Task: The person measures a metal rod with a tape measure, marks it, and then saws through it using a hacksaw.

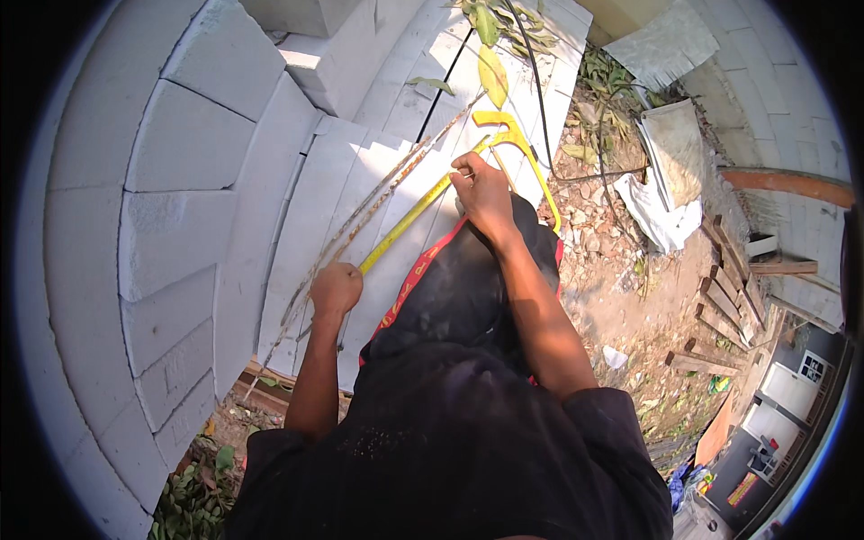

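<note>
A yellow tape measure [407, 223] is drawn out slantwise between my two hands, over pale blocks. My left hand [336, 288] is closed around its lower end; the fingers hide whatever case is there. Farther up, my right hand [483, 191] pinches the blade near its other end, beside a yellow-framed hacksaw [513, 135]. The hacksaw lies on the blocks just beyond my right hand, its frame running down past my knee. Thin rusty metal rods [389, 191] lie roughly alongside the blade, to its left, and pass close by my left hand.
A wall of large pale blocks [180, 135] rises at my left. Leaves [492, 76] and a black cable [540, 90] lie on the far blocks. On the rubble ground at right are a white sack [661, 211] and several wooden pieces [720, 301].
</note>
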The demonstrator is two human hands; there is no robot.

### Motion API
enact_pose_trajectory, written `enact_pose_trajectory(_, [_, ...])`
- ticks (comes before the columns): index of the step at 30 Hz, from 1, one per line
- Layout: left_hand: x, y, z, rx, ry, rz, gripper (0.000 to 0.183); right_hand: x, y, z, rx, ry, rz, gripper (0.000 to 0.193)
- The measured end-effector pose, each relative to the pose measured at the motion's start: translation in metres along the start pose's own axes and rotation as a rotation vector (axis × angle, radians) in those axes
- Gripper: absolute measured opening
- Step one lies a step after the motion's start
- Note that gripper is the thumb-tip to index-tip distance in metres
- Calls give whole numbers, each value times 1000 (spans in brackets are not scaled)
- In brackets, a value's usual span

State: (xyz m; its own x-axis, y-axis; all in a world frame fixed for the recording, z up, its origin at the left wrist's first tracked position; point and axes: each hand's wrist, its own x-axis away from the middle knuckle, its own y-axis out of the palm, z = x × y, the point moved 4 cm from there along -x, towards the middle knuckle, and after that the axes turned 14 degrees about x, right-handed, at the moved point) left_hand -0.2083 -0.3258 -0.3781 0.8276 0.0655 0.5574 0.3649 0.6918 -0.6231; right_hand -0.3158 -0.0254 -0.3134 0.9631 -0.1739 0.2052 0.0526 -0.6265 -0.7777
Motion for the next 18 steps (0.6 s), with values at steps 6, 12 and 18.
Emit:
enact_pose_trajectory(6, [0,2,5,-24,-30,-5,28,-26,48,23,200,-172,22,17])
enact_pose_trajectory(12, [4,2,8,-43,-31,12,27,-30,61,29,213,-75,-101,15])
enact_pose_trajectory(18, [3,3,8,-44,-22,13,27,-29,59,27,239,-116,-118,14])
